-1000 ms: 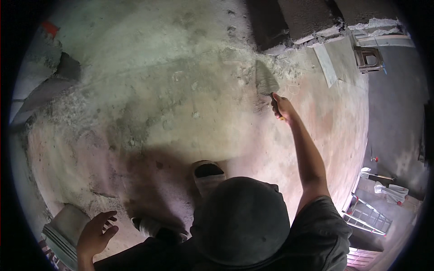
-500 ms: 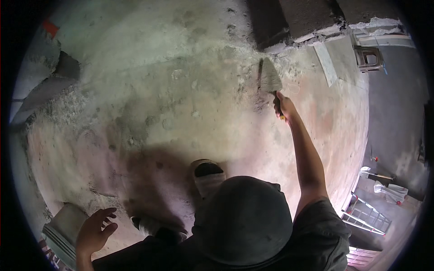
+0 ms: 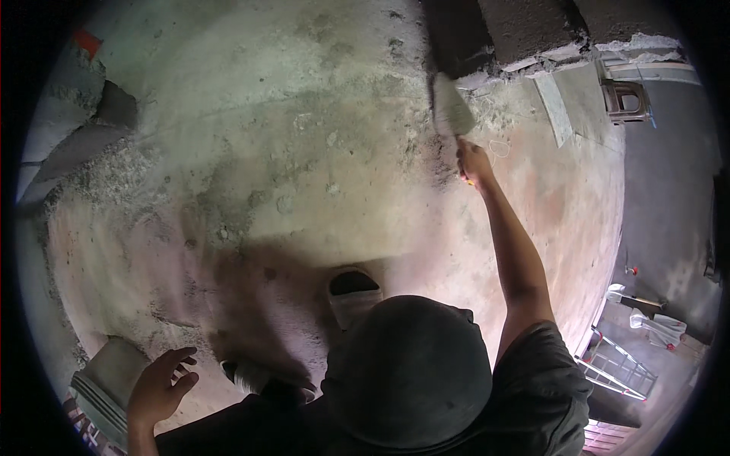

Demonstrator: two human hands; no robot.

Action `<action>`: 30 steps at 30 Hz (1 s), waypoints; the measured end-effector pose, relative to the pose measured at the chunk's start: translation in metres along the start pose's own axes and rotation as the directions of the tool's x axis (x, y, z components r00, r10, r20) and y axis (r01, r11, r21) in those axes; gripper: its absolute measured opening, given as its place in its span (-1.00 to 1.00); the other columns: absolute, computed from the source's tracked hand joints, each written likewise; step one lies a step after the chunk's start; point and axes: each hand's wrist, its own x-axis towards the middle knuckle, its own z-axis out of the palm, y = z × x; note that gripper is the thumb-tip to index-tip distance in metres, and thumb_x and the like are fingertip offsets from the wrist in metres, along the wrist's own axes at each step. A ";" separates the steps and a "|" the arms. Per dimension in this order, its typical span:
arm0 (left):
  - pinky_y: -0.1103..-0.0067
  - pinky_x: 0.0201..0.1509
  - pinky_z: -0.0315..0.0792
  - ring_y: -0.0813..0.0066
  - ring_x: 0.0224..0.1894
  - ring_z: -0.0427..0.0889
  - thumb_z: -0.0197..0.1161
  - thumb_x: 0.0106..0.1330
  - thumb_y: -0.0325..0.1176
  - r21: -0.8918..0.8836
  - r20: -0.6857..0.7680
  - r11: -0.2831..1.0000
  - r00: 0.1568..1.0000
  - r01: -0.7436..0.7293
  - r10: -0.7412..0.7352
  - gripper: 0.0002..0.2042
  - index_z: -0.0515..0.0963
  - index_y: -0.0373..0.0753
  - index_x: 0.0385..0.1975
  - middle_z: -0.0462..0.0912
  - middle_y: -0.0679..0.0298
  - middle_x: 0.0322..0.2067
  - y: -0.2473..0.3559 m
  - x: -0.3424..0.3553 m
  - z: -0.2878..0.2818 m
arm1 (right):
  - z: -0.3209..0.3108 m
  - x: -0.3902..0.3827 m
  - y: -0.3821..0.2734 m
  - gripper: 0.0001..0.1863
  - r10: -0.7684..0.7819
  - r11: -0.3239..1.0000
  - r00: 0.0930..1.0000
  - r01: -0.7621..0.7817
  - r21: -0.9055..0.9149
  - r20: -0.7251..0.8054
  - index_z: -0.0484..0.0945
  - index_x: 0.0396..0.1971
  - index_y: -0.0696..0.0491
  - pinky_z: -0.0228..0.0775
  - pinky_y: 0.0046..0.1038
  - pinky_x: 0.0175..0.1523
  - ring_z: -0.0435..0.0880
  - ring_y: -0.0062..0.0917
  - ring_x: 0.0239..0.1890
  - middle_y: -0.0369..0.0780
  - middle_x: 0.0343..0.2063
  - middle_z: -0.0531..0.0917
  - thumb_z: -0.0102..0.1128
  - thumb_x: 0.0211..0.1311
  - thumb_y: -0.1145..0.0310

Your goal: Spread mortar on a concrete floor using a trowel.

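My right hand (image 3: 475, 163) is wrapped round the handle of a trowel (image 3: 453, 110), with that arm stretched far forward. The flat blade points away from me, low over the concrete floor (image 3: 304, 197), close to the foot of a dark, rough-faced block structure (image 3: 525, 34). Beside the blade and handle lies a patch of dark, crumbly material (image 3: 441, 161). Whether the blade touches the floor is hard to make out. My left hand (image 3: 161, 387) hangs at the lower left with its fingers loosely bent and apart, holding nothing, near a grey stack (image 3: 114, 372).
A pale flat strip (image 3: 553, 110) leans or lies by the dark blocks, with a brown plastic stool (image 3: 626, 100) farther right. A ladder (image 3: 616, 368) and a white-headed tool (image 3: 635, 296) are at the right. Broken grey blocks (image 3: 72, 144) stand at the far left.
My right hand has pushed the trowel slightly forward and left, toward the foot of the dark blocks. The left hand has hardly moved.
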 end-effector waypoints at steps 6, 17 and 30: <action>0.43 -0.06 0.51 0.28 -0.10 0.64 0.27 0.31 -0.31 -0.015 -0.015 1.000 1.000 0.014 -0.014 -0.55 0.47 -0.22 0.21 0.63 0.13 -0.02 -0.012 -0.003 0.004 | -0.004 0.014 -0.019 -0.47 0.013 0.997 0.999 -0.015 0.076 0.034 0.40 -0.54 0.00 0.12 -0.49 -0.71 0.30 -0.62 -0.81 -0.36 -0.75 0.37 -0.02 0.46 -0.15; 0.44 -0.09 0.53 0.30 -0.15 0.66 0.31 0.31 -0.25 0.014 -0.028 1.000 0.999 -0.026 0.026 -0.56 0.50 -0.22 0.17 0.66 0.16 -0.10 -0.011 0.001 0.001 | -0.021 0.041 -0.034 -0.43 0.124 0.985 0.972 -0.095 -0.147 0.200 0.41 -0.53 -0.01 0.09 -0.54 -0.71 0.26 -0.66 -0.77 -0.38 -0.73 0.36 0.01 0.41 -0.24; 0.43 -0.10 0.52 0.29 -0.16 0.67 0.30 0.30 -0.25 0.014 -0.029 1.000 0.999 -0.026 0.026 -0.55 0.49 -0.21 0.17 0.65 0.14 -0.08 -0.011 0.002 -0.001 | -0.018 0.015 -0.032 -0.42 0.155 0.977 0.972 -0.124 -0.173 0.178 0.43 -0.52 -0.01 0.13 -0.55 -0.70 0.32 -0.67 -0.78 -0.39 -0.73 0.38 -0.08 0.45 -0.24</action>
